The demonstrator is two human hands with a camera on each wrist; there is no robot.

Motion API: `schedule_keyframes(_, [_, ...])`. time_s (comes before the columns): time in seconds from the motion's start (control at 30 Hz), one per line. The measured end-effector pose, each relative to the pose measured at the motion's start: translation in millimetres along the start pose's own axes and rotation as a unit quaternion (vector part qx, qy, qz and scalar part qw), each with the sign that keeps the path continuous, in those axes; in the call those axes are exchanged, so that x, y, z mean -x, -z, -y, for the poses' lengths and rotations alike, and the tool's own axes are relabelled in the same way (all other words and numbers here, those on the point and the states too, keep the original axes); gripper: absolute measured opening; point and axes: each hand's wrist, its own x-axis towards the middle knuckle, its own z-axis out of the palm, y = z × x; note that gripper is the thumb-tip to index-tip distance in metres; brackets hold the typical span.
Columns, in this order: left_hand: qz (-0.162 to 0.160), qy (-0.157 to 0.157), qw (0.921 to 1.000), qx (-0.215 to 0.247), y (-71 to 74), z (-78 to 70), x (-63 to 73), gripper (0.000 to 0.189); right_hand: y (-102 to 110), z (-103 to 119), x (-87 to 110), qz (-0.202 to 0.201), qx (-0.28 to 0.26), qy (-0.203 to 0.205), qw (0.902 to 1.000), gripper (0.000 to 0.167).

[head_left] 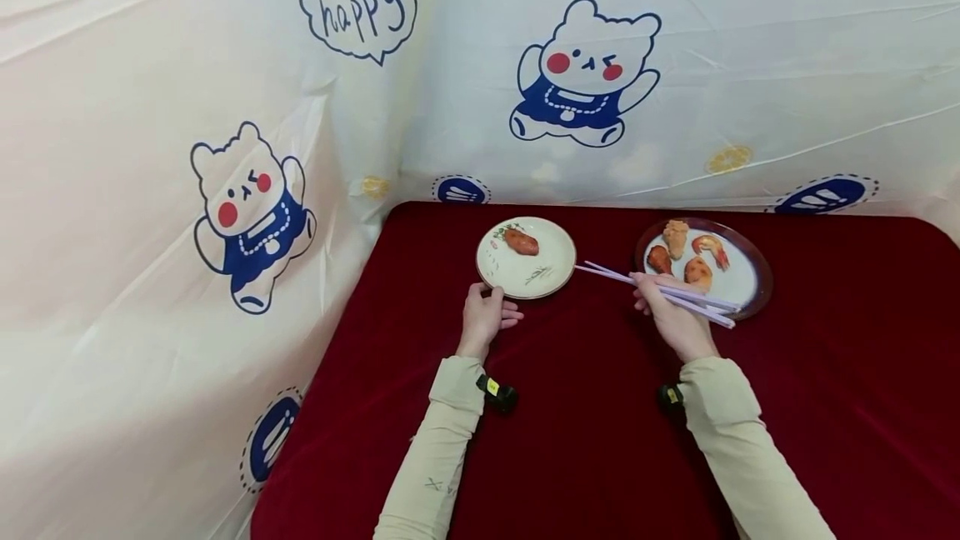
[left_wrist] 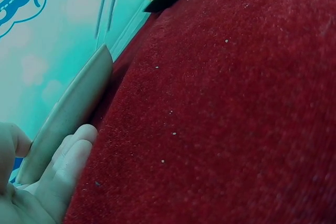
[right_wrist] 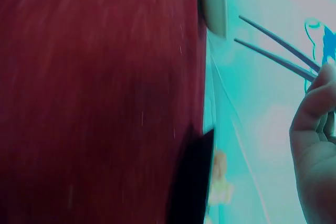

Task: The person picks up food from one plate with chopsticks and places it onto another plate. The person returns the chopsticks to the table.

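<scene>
At the rim nearest me, my left hand (head_left: 483, 319) holds a small white plate (head_left: 551, 255); in the left wrist view the thumb lies on one side of the plate (left_wrist: 71, 108) and the fingers on its underside. One glossy brown piece of food (head_left: 522, 242), perhaps a chicken wing, lies on that plate. My right hand (head_left: 681, 330) grips a pair of pale purple chopsticks (head_left: 701, 304), pointing left to the small plate's right edge. Nothing sits between the chopsticks' (right_wrist: 278, 60) parted tips in the right wrist view.
Behind the right hand stands a dark-rimmed plate (head_left: 765, 277) bearing a shrimp (head_left: 711, 250), a drumstick (head_left: 659, 260), a fried piece (head_left: 676, 237) and a browned piece (head_left: 698, 273). A dark red cloth (head_left: 585, 440) covers the table. Printed white curtains (head_left: 465, 65) hang behind and at left.
</scene>
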Motion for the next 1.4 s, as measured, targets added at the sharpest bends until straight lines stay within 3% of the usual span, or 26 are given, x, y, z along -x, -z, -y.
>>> schedule_keyframes(0.07, [0.0,0.0,1.0,-0.002,-0.2,0.0,0.7,0.045,-8,3,-3.7,0.012,0.015,0.005,0.9998,0.036])
schedule_keyframes(0.23, [-0.001,0.0,1.0,-0.001,0.1,0.0,1.3,0.044,-27,11,-14.4,0.03,-0.015,0.007,0.9994,0.038])
schedule_keyframes(0.5, [0.001,0.0,1.0,0.001,0.3,-0.4,1.2,0.044,-55,15,-35.7,0.034,-0.069,-0.042,0.9962,0.04])
schedule_keyframes(0.67, [-0.002,-0.003,1.0,-0.004,0.1,-0.4,1.2,0.045,-66,17,-46.5,0.035,-0.1,-0.047,0.9933,0.04])
schedule_keyframes(1.03, [-0.001,-0.003,1.0,-0.001,-0.5,-1.5,2.3,0.045,-76,15,-61.2,0.054,-0.075,-0.048,0.9946,0.05])
schedule_keyframes(1.27, [-0.002,-0.004,1.0,-0.003,-0.3,-1.2,2.6,0.044,-85,15,-68.7,0.041,-0.179,-0.131,0.9742,0.049])
schedule_keyframes(1.4, [-0.004,-0.003,1.0,-0.001,-0.1,-1.3,2.6,0.044,-89,17,-71.1,0.05,-0.211,-0.162,0.9626,0.049])
